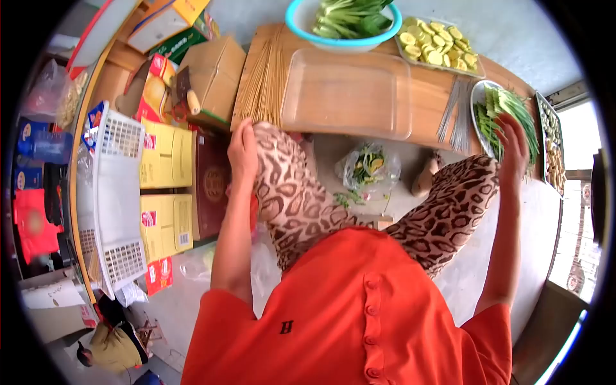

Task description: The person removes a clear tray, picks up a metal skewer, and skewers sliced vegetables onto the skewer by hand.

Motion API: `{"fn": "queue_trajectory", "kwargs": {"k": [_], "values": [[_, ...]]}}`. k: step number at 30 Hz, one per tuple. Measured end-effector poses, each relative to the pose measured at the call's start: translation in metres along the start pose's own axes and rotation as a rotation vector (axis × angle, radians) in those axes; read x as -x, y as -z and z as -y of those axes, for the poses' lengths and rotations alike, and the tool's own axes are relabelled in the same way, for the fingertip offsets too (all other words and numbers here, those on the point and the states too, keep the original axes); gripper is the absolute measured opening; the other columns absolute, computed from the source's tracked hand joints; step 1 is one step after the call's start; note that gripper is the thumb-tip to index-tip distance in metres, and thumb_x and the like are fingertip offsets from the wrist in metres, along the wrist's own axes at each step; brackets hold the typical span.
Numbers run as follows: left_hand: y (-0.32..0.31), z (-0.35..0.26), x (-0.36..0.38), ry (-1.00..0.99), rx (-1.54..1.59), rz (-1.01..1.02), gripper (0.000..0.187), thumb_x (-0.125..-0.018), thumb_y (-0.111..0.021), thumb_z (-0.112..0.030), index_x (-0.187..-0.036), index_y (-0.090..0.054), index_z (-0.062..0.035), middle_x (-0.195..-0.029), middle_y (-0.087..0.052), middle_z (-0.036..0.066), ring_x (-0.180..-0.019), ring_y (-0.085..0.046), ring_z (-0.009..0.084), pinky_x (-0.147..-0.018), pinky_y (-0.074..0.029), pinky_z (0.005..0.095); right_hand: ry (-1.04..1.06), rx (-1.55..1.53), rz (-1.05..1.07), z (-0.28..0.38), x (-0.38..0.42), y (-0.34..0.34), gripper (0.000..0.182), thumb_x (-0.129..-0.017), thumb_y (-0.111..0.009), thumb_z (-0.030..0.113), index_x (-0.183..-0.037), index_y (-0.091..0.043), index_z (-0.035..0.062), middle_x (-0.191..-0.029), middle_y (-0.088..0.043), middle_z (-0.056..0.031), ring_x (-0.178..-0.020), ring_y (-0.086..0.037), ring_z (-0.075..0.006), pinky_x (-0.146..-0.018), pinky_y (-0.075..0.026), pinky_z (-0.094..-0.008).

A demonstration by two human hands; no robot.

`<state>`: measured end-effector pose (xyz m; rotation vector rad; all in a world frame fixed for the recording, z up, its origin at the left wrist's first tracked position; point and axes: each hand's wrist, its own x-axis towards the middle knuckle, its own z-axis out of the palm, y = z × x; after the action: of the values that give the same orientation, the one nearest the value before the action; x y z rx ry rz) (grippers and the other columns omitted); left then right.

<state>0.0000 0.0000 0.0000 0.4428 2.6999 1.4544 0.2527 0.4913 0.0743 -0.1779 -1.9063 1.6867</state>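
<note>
My left hand is beside my left knee at the table's front edge, its fingers pressed together. Just above it lie the near ends of a spread of thin bamboo skewers; whether it holds one is hidden. My right hand reaches over a bunch of cut green leafy stalks on an oval plate. Its fingers look stretched and slightly apart, and I see nothing held in them. A clear plastic tray lies between the hands, with thin metal skewers to its right.
At the back of the wooden table are a blue-rimmed basin of leafy greens and a tray of yellow slices. Another tray stands far right. A bag of scraps lies below. Boxes and a white rack fill the left.
</note>
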Motion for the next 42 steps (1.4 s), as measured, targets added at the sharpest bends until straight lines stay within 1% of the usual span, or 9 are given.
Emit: {"fn": "queue_trajectory", "kwargs": {"k": [1, 9, 12, 15, 18, 22, 27, 31, 42], "values": [[-0.010, 0.001, 0.011, -0.024, 0.006, -0.073, 0.043, -0.095, -0.043, -0.029, -0.130, -0.047, -0.0039, -0.131, -0.049, 0.018, -0.120, -0.048, 0.0300, -0.099, -0.036, 0.0361, -0.146, 0.311, -0.289, 0.030, -0.002, -0.030, 0.033, -0.094, -0.049, 0.021, -0.119, -0.057, 0.0015, -0.116, -0.061, -0.0098, -0.109, -0.058, -0.0187, -0.093, -0.044, -0.0330], [-0.008, -0.046, 0.039, -0.150, -0.258, -0.113, 0.052, -0.093, -0.044, -0.020, -0.140, -0.030, -0.0025, -0.137, -0.037, 0.022, -0.127, -0.038, 0.0369, -0.102, -0.034, 0.0397, -0.163, 0.134, -0.157, -0.048, -0.108, -0.069, 0.025, -0.093, -0.050, 0.017, -0.113, -0.058, 0.0045, -0.109, -0.062, -0.0043, -0.100, -0.060, -0.0147, -0.082, -0.045, -0.0299], [-0.010, -0.056, 0.043, -0.150, -0.297, -0.099, 0.053, -0.094, -0.042, -0.020, -0.142, -0.027, -0.0027, -0.140, -0.034, 0.022, -0.129, -0.035, 0.0360, -0.104, -0.031, 0.0407, -0.272, 0.165, -0.203, -0.113, -0.096, -0.055, 0.022, -0.087, -0.055, 0.017, -0.104, -0.062, 0.0034, -0.096, -0.064, -0.0053, -0.081, -0.063, -0.0134, -0.068, -0.048, -0.0280], [-0.010, -0.060, 0.047, -0.187, -0.339, -0.099, 0.051, -0.094, -0.041, -0.018, -0.141, -0.031, -0.0017, -0.140, -0.034, 0.022, -0.130, -0.033, 0.0359, -0.105, -0.030, 0.0415, -0.711, 0.176, -0.054, -0.104, -0.085, -0.051, 0.032, -0.087, -0.057, 0.021, -0.113, -0.057, 0.0028, -0.102, -0.062, -0.0083, -0.084, -0.064, -0.0175, -0.068, -0.049, -0.0307], [-0.016, -0.065, 0.044, -0.422, -0.574, -0.162, 0.046, -0.085, -0.053, -0.012, -0.130, -0.047, -0.0012, -0.139, -0.038, 0.019, -0.127, -0.035, 0.0390, -0.103, -0.031, 0.0465, -0.494, 0.028, -0.112, -0.115, -0.094, -0.048, 0.036, -0.087, -0.057, 0.022, -0.116, -0.054, 0.0014, -0.105, -0.061, -0.0096, -0.086, -0.065, -0.0196, -0.067, -0.049, -0.0321], [-0.026, -0.083, 0.047, -0.483, -0.724, -0.103, 0.041, -0.081, -0.058, -0.013, -0.121, -0.056, -0.0036, -0.138, -0.041, 0.015, -0.129, -0.034, 0.0362, -0.105, -0.028, 0.0461, -0.670, -0.038, -0.257, -0.124, -0.110, -0.030, 0.034, -0.086, -0.056, 0.017, -0.116, -0.054, 0.0013, -0.102, -0.060, -0.0090, -0.086, -0.065, -0.0204, -0.066, -0.050, -0.0319], [-0.034, -0.096, 0.045, -0.476, -0.722, -0.080, 0.041, -0.079, -0.058, -0.013, -0.119, -0.057, -0.0048, -0.136, -0.043, 0.014, -0.129, -0.034, 0.0353, -0.105, -0.027, 0.0459, -0.785, -0.253, -0.478, -0.146, -0.126, -0.020, 0.025, -0.085, -0.054, 0.011, -0.108, -0.054, 0.0028, -0.093, -0.058, -0.0079, -0.082, -0.063, -0.0219, -0.062, -0.051, -0.0346], [-0.039, -0.100, 0.041, -0.498, -0.727, -0.059, 0.037, -0.079, -0.058, -0.013, -0.116, -0.059, -0.0047, -0.134, -0.045, 0.013, -0.128, -0.036, 0.0346, -0.104, -0.028, 0.0455, -0.890, -0.295, -0.557, -0.165, -0.133, -0.025, 0.022, -0.090, -0.052, 0.016, -0.106, -0.051, 0.0008, -0.099, -0.057, -0.0109, -0.087, -0.063, -0.0234, -0.068, -0.053, -0.0367], [-0.046, -0.109, 0.036, -0.505, -0.718, -0.032, 0.034, -0.080, -0.057, -0.013, -0.112, -0.060, -0.0042, -0.129, -0.049, 0.014, -0.124, -0.040, 0.0353, -0.102, -0.030, 0.0452, -0.936, -0.460, -0.582, -0.206, -0.158, -0.030, 0.042, -0.094, -0.049, 0.021, -0.131, -0.037, 0.0026, -0.122, -0.048, -0.0178, -0.103, -0.058, -0.0305, -0.077, -0.054, -0.0420]]}}
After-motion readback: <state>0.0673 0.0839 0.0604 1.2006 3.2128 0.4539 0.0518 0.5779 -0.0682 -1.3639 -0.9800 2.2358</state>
